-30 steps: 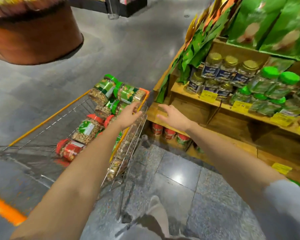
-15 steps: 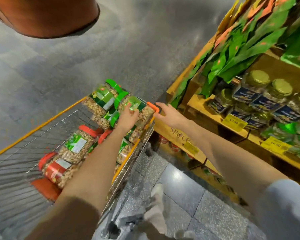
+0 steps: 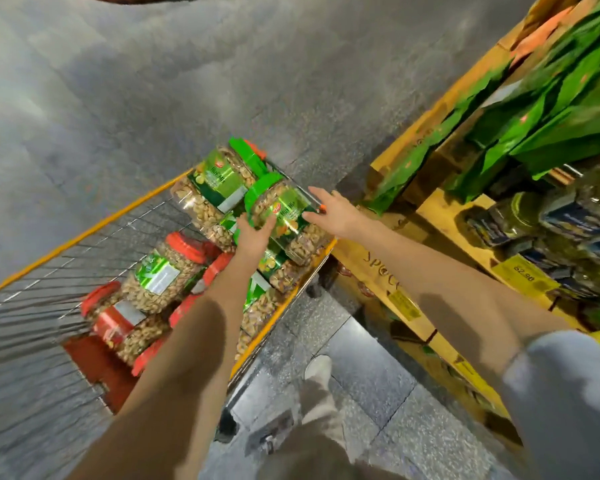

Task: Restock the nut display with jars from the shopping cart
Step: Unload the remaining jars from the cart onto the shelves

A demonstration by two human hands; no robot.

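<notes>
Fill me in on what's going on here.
A person's left hand grips a green-lidded jar atop the pile in the shopping cart, while the right hand, fingers straight, reaches to its other side. Red-lidded jars lie lower in the cart. The wooden display stands just right of it; this jar is not yet shelved.

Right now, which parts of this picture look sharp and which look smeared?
Head view: shelf jars and green bags at right are motion-smeared; the green-lidded jar gripped by the left hand is fairly sharp; the wide-angle lens bends the floor.
</notes>
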